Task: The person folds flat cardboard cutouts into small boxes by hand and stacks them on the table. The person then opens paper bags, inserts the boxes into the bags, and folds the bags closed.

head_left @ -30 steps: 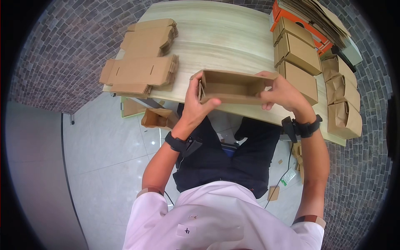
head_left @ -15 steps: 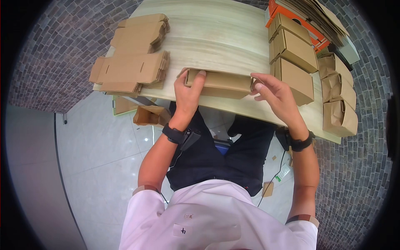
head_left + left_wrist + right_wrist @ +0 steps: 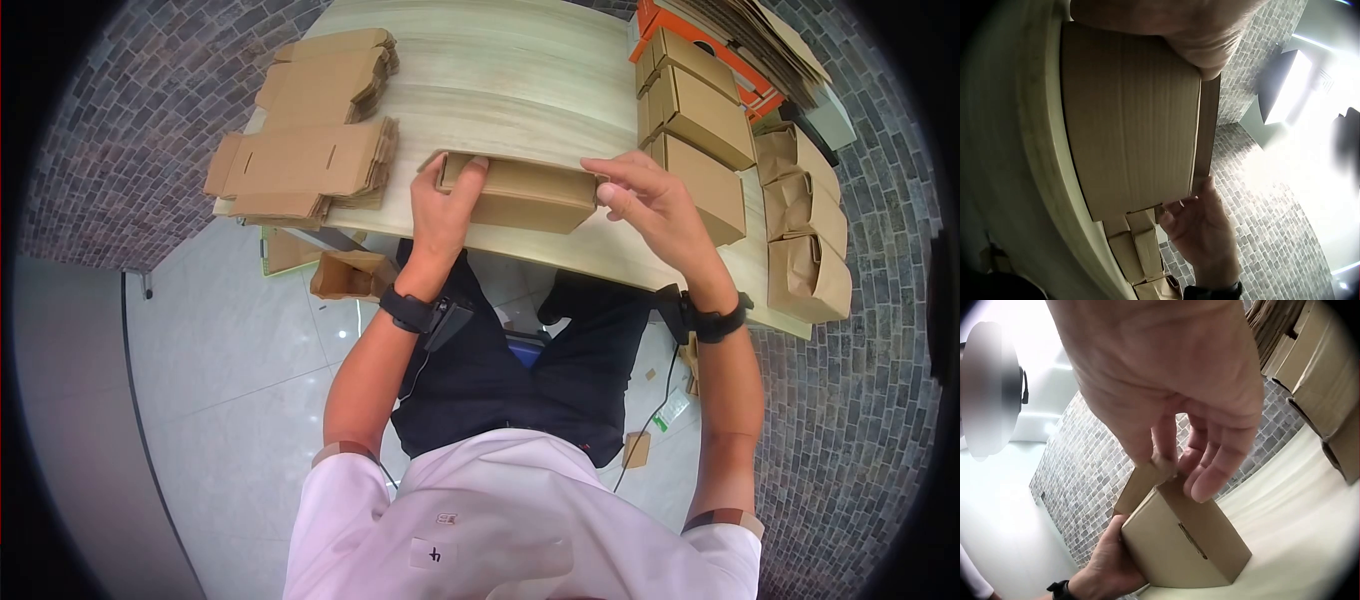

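Both hands [image 3: 445,205] [image 3: 650,205] on cardboard box [image 3: 525,195], table [image 3: 520,90] edge.

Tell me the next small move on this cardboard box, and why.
Probably press the end flap fully in with the right hand. The cardboard box lies on the table, the left hand holds its other end, and the right fingertips already touch that flap.
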{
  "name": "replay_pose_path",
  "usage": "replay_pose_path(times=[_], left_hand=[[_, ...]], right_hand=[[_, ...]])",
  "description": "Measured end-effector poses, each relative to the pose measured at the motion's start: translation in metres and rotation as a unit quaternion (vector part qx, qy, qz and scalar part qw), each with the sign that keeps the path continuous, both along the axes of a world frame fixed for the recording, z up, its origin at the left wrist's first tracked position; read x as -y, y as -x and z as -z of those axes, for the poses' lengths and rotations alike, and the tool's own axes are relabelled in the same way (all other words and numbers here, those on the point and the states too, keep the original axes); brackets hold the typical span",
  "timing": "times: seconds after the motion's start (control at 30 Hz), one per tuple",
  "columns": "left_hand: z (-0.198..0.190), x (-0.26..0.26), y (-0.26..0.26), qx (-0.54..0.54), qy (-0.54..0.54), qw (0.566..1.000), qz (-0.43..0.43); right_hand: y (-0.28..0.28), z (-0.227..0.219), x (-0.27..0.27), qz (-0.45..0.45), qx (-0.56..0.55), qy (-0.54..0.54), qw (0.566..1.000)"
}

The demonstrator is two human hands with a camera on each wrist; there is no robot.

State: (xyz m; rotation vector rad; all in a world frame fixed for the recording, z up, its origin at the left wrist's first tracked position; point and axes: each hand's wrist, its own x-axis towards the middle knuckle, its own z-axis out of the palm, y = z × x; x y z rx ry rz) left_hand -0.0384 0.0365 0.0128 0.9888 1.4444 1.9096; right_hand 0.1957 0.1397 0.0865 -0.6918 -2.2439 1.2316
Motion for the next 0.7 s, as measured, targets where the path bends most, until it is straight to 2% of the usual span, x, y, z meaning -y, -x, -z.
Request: replay_pose_path(times=[0.33, 0.7], left_hand=[[-0.003, 0.000, 0.004, 0.010, 0.017, 1.000, 0.018], [-0.001, -0.001, 0.006, 0.006, 0.014, 0.999, 0.034]], right_hand=[[0.006, -0.010, -0.015, -0.025, 0.019, 0.042, 0.999], [0.006, -0.019, -0.014, -0.026, 0.049, -0.039, 0.998]])
